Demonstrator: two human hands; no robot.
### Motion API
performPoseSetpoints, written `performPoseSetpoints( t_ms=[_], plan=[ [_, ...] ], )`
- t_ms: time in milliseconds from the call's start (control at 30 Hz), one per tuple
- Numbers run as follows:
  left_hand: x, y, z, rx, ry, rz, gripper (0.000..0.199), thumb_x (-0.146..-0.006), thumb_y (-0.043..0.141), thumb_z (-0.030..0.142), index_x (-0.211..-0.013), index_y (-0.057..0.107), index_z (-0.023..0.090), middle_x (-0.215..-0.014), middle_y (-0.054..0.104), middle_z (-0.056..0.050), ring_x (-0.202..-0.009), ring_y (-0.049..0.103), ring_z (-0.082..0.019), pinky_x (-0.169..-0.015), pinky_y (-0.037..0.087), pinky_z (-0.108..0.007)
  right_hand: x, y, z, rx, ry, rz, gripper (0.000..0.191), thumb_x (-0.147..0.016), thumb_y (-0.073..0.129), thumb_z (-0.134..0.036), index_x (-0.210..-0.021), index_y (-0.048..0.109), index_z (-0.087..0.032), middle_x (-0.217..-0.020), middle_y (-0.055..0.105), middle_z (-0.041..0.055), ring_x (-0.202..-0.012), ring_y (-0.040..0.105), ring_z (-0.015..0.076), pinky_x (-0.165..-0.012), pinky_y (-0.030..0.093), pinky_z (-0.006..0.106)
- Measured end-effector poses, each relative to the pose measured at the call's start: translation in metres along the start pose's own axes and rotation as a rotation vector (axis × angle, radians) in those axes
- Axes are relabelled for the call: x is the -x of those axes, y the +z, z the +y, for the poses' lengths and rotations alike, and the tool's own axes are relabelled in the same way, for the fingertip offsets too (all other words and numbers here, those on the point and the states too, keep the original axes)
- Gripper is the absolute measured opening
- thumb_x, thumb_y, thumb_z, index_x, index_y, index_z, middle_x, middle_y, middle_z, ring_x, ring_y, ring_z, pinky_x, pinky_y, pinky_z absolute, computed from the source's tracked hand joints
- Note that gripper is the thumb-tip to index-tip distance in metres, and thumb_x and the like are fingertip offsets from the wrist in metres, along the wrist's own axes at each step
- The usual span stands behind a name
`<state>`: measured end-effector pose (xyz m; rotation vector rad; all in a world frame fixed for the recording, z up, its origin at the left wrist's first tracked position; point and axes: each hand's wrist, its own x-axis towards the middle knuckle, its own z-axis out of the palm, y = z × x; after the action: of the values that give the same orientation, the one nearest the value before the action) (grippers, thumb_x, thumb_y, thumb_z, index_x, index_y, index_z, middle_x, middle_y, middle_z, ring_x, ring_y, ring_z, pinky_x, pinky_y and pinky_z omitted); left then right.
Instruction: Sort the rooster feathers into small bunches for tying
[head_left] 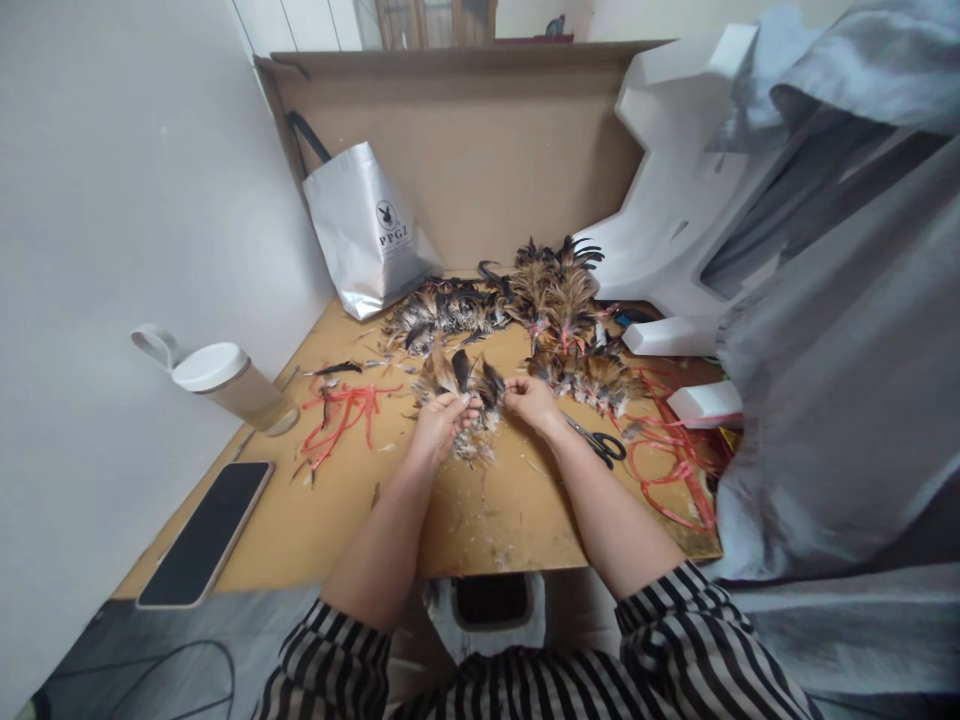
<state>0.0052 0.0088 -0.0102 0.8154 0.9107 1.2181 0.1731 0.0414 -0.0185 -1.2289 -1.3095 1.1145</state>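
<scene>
While both hands are meeting near the middle of the frame, the left hand [442,412] is pinching the base of a small cluster of brown and black feathers [459,378], its fingers closed around the quills so that the tips are fanning upward. The right hand [529,398] is coming in from the right with its fingertips gathered and touching the same cluster at its lower edge; whether it is gripping a strand or only steadying the quills is too small to tell. Fluffy down is lying just below the hands on the wooden board [480,520].

Judging from how things are lying, the work looks partly done. Several tied feather bundles [559,290], some showing red binding at their bases, are piling up above and right of the hands, while a looser heap of feathers [439,312] is sitting above and left, seemingly waiting to be sorted. Red cords [341,412] are lying left of the hands and more red cord [671,470] is looping at the right, beside a pair of scissors [600,442] just right of the right wrist.

A lidded cup [225,380] and a dark phone [206,535] are resting at the left edge, and a silver bag [364,230] is leaning against the cardboard at the upper centre.
</scene>
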Motion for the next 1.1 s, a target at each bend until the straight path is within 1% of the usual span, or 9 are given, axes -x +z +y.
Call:
performPoseSetpoints(
  t_ms=[67, 133, 300, 400, 533, 633, 733, 967, 1100],
  plan=[
    [0.0, 0.0, 0.0, 0.012, 0.0, -0.002, 0.02, -0.064, 0.07, 0.025, -0.073, 0.062, 0.009, -0.077, 0.067, -0.008, -0.055, 0.057, -0.006, -0.049, 0.041, -0.014, 0.0, 0.0, 0.002, 0.014, -0.003, -0.019, 0.021, -0.056, 0.055, -0.022, -0.074, 0.063, -0.014, -0.057, 0.057, -0.0027, -0.046, 0.043, 0.007, -0.047, 0.033, 0.02],
    [0.0, 0.0, 0.0, 0.017, 0.002, -0.002, 0.02, -0.064, 0.07, 0.025, -0.073, 0.062, 0.01, -0.077, 0.068, -0.008, -0.056, 0.057, -0.006, -0.049, 0.041, -0.014, 0.001, -0.001, 0.002, 0.035, 0.015, -0.024, 0.019, -0.059, 0.057, -0.027, -0.072, 0.064, -0.014, -0.053, 0.055, -0.0029, -0.044, 0.042, 0.0069, -0.045, 0.032, 0.02],
    [0.001, 0.001, 0.001, 0.002, -0.003, 0.014, 0.021, -0.063, 0.07, 0.027, -0.073, 0.062, 0.01, -0.079, 0.068, -0.008, -0.057, 0.058, -0.006, -0.049, 0.041, -0.015, 0.004, 0.0, -0.005, 0.015, 0.12, 0.003, 0.026, -0.061, 0.063, -0.039, -0.068, 0.063, -0.014, -0.047, 0.054, -0.0021, -0.04, 0.041, 0.0071, -0.042, 0.029, 0.02],
    [0.001, 0.001, 0.001, 0.015, -0.002, 0.005, 0.022, -0.063, 0.071, 0.027, -0.073, 0.062, 0.01, -0.078, 0.068, -0.008, -0.058, 0.058, -0.007, -0.05, 0.042, -0.015, 0.007, 0.001, -0.013, -0.08, 0.149, 0.033, 0.031, -0.061, 0.064, -0.043, -0.07, 0.065, -0.014, -0.044, 0.049, -0.0037, -0.038, 0.035, 0.0059, -0.039, 0.024, 0.02],
    [0.002, 0.002, 0.001, 0.031, -0.007, 0.0, 0.02, -0.062, 0.071, 0.025, -0.072, 0.062, 0.01, -0.077, 0.068, -0.008, -0.058, 0.059, -0.007, -0.05, 0.042, -0.015, 0.011, 0.002, -0.022, -0.283, 0.168, -0.059, 0.034, -0.058, 0.067, -0.044, -0.074, 0.067, -0.013, -0.038, 0.036, -0.0078, -0.036, 0.023, 0.0041, -0.038, 0.014, 0.02],
    [0.003, 0.002, 0.001, 0.029, -0.014, -0.005, 0.02, -0.062, 0.072, 0.025, -0.071, 0.062, 0.01, -0.077, 0.068, -0.008, -0.058, 0.058, -0.007, -0.05, 0.042, -0.015, 0.014, 0.006, -0.023, -0.382, 0.183, -0.128, 0.032, -0.053, 0.072, -0.039, -0.071, 0.065, -0.014, -0.049, 0.05, -0.004, -0.039, 0.03, 0.0035, -0.039, 0.019, 0.019],
    [0.003, 0.003, 0.0, 0.023, -0.021, -0.018, 0.021, -0.063, 0.071, 0.026, -0.073, 0.063, 0.01, -0.079, 0.068, -0.008, -0.059, 0.059, -0.007, -0.05, 0.042, -0.015, 0.018, 0.012, -0.023, -0.37, 0.168, -0.138, 0.032, -0.052, 0.074, -0.04, -0.069, 0.065, -0.014, -0.06, 0.059, 0.0005, -0.045, 0.039, 0.005, -0.042, 0.025, 0.019],
    [0.003, 0.004, -0.002, 0.036, -0.043, -0.038, 0.021, -0.063, 0.071, 0.024, -0.076, 0.063, 0.01, -0.076, 0.068, -0.009, -0.057, 0.06, -0.008, -0.048, 0.042, -0.014, 0.028, 0.023, -0.03, -0.25, 0.035, -0.079, 0.03, -0.06, 0.067, -0.045, -0.064, 0.065, -0.015, -0.046, 0.048, -0.0045, -0.043, 0.033, 0.0061, -0.044, 0.024, 0.022],
    [0.003, 0.005, -0.003, 0.037, -0.065, -0.037, 0.021, -0.062, 0.071, 0.024, -0.075, 0.063, 0.01, -0.074, 0.068, -0.007, -0.055, 0.059, -0.007, -0.046, 0.042, -0.014, 0.03, 0.026, -0.03, -0.19, 0.005, -0.075, 0.027, -0.064, 0.065, -0.043, -0.064, 0.066, -0.016, -0.054, 0.057, -0.0017, -0.05, 0.044, 0.0088, -0.051, 0.032, 0.023]
  ],
)
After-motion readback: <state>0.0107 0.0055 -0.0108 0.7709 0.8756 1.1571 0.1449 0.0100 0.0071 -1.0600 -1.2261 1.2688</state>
